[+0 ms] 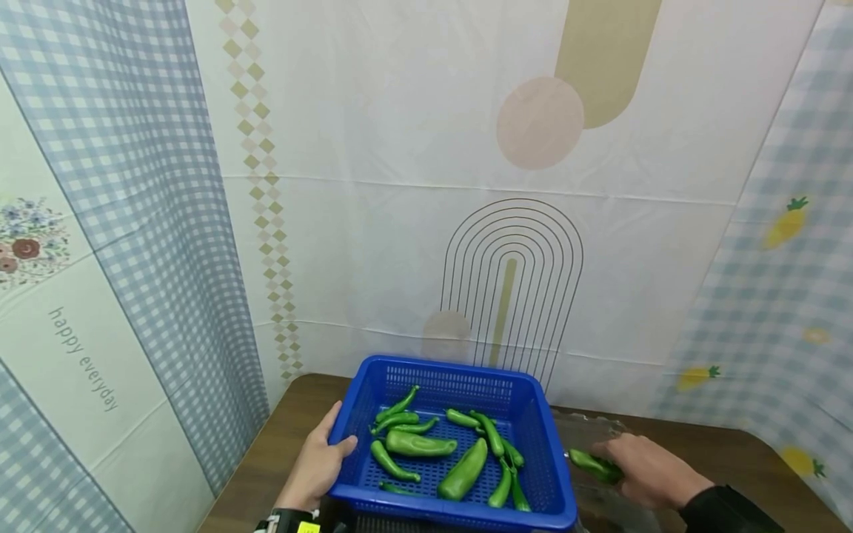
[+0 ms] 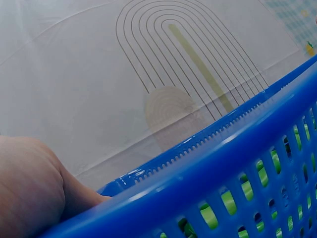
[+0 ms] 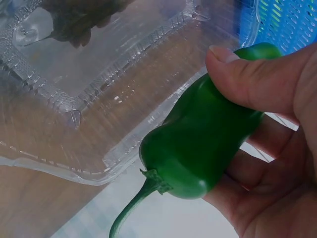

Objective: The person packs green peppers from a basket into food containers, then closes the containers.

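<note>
A blue plastic basket (image 1: 453, 364) with slotted walls stands on the table. Several green peppers lie on its floor, among them a broad one (image 1: 463, 474) and a slim curved one (image 1: 393, 463). My left hand (image 1: 318, 460) grips the basket's left rim; the left wrist view shows part of the hand against that rim. To the right of the basket, my right hand (image 1: 643, 466) holds a green pepper (image 3: 198, 134) between thumb and fingers. Its thin stem points down and away from the palm in the right wrist view. A clear plastic tray (image 3: 74, 106) lies below this pepper.
The brown wooden table (image 1: 303, 403) has rounded back corners. Behind it hangs a pale patterned cloth (image 1: 373, 244), with blue checked cloth (image 1: 160, 148) at the left. Under the basket's front edge sits something dark (image 1: 393, 524), partly hidden.
</note>
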Motion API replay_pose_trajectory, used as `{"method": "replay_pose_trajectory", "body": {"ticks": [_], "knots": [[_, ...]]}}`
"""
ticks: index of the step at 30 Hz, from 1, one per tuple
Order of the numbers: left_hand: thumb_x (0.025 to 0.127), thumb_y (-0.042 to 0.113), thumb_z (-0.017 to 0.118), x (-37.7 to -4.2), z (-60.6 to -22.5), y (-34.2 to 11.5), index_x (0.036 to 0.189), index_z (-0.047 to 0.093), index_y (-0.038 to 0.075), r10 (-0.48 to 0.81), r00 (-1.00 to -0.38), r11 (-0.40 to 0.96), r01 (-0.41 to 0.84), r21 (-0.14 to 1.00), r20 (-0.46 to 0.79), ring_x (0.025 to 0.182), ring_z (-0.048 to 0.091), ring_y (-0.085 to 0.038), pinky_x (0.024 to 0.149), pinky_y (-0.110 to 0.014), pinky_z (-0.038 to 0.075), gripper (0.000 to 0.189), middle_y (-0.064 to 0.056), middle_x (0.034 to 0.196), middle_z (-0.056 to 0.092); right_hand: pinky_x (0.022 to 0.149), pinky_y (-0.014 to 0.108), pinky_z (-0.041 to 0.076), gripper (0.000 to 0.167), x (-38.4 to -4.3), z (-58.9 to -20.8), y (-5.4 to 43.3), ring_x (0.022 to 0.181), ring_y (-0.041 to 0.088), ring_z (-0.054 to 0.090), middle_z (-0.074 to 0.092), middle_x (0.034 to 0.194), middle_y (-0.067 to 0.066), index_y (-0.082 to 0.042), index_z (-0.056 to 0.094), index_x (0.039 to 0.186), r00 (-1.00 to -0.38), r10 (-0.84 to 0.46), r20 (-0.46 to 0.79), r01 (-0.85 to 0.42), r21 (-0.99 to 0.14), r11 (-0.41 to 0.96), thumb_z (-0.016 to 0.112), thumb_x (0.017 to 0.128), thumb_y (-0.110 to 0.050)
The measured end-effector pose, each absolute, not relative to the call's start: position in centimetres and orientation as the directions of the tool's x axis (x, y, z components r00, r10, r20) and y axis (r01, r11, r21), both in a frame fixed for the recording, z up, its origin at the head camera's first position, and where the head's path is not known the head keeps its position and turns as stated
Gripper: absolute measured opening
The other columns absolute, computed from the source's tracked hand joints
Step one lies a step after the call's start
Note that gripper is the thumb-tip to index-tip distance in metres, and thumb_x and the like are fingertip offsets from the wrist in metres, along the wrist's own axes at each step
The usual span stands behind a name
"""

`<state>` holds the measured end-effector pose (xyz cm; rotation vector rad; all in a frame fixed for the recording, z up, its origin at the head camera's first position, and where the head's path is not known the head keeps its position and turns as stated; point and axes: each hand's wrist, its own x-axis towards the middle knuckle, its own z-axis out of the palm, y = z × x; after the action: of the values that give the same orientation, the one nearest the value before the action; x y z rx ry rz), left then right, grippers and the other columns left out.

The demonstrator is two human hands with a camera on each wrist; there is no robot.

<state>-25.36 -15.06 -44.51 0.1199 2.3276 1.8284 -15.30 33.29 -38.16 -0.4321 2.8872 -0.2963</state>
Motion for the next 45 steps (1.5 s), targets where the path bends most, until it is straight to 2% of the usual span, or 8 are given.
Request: {"method": "replay_pose_trajectory", "body": {"ticks": [8, 17, 32, 40, 45], "knots": [[0.104, 0.009, 0.055, -25.3, -44.5, -15.1, 0.167, 0.018, 0.006, 0.172, -0.981, 0.245, -0.049, 0.968, -0.093, 0.137, 0.050, -0.051, 0.102, -0.059, 0.051, 0.073, -0.035, 0.165, 0.028, 0.057, 0.024, 0.033, 0.034, -15.4, -38.3, 33.4, 0.062, 0.001, 0.041, 0.051, 0.072, -0.011, -0.024, 0.066, 0.093, -0.938, -0.285, -0.200, -0.234, -0.244, 0.941, 0.068, 0.080, 0.008], [0.104, 0.009, 0.055, -25.5, -44.4, -15.0, 0.167, 0.018, 0.007, 0.179, -0.979, 0.237, -0.051, 0.970, -0.095, 0.134, 0.053, -0.048, 0.097, -0.054, 0.054, 0.073, -0.035, 0.165, 0.027, 0.057, 0.024, 0.036, 0.031, -15.3, -38.7, 33.4, 0.063, 0.002, 0.045, 0.054, 0.074, -0.011, -0.021, 0.068, 0.098, -0.937, -0.271, -0.222, -0.207, -0.273, 0.939, 0.070, 0.083, 0.006], [0.104, 0.008, 0.054, -25.5, -44.3, -15.0, 0.167, 0.018, 0.005, 0.176, -0.981, 0.229, -0.045, 0.972, -0.086, 0.141, 0.046, -0.051, 0.107, -0.063, 0.047, 0.073, -0.033, 0.166, 0.027, 0.059, 0.025, 0.041, 0.031, -15.2, -39.1, 33.1, 0.066, 0.002, 0.049, 0.059, 0.077, -0.010, -0.019, 0.070, 0.098, -0.940, -0.242, -0.239, -0.169, -0.287, 0.943, 0.071, 0.082, 0.007], [0.104, 0.008, 0.054, -25.4, -44.3, -15.0, 0.167, 0.018, 0.006, 0.179, -0.980, 0.227, -0.045, 0.973, -0.087, 0.138, 0.049, -0.049, 0.103, -0.058, 0.050, 0.073, -0.034, 0.166, 0.027, 0.059, 0.025, 0.045, 0.030, -15.2, -39.5, 32.7, 0.065, 0.003, 0.053, 0.063, 0.078, -0.009, -0.017, 0.071, 0.099, -0.944, -0.204, -0.258, -0.125, -0.291, 0.949, 0.071, 0.082, 0.008], [0.104, 0.009, 0.054, -25.5, -44.4, -15.0, 0.167, 0.018, 0.007, 0.174, -0.980, 0.239, -0.057, 0.969, -0.100, 0.139, 0.048, -0.050, 0.104, -0.060, 0.050, 0.073, -0.033, 0.166, 0.026, 0.059, 0.025, 0.043, 0.033, -15.1, -39.9, 32.9, 0.067, 0.001, 0.053, 0.063, 0.081, -0.010, -0.016, 0.071, 0.107, -0.939, -0.229, -0.255, -0.146, -0.307, 0.940, 0.071, 0.082, 0.006]]}}
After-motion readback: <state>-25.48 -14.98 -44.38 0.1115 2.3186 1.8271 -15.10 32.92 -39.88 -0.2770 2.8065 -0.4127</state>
